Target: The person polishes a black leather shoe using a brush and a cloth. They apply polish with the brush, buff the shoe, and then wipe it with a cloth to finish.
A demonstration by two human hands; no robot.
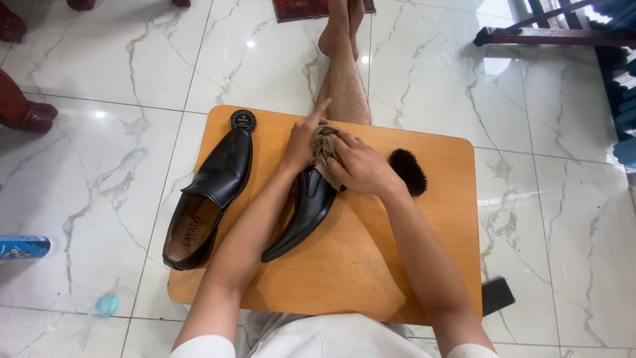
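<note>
Taking the wooden board [371, 265] as reference, going left to right. Far left of it on the floor: a blue can [23, 246], half out of frame. On the board's left edge, a black shoe [211, 197] lies opening up, overhanging the edge; a round black tin [242, 120] sits at its toe, at the board's top-left corner. Near centre, a second black shoe [306, 211] lies tilted. My left hand [303, 137] rests on its upper part, index finger stretched out, other fingers bent. My right hand [361, 166] is clenched around a brown cloth [324, 147], pressing it on that shoe. Just right of it, a black brush [407, 171]. Off the board's lower-right corner, a dark phone [497, 295].
</note>
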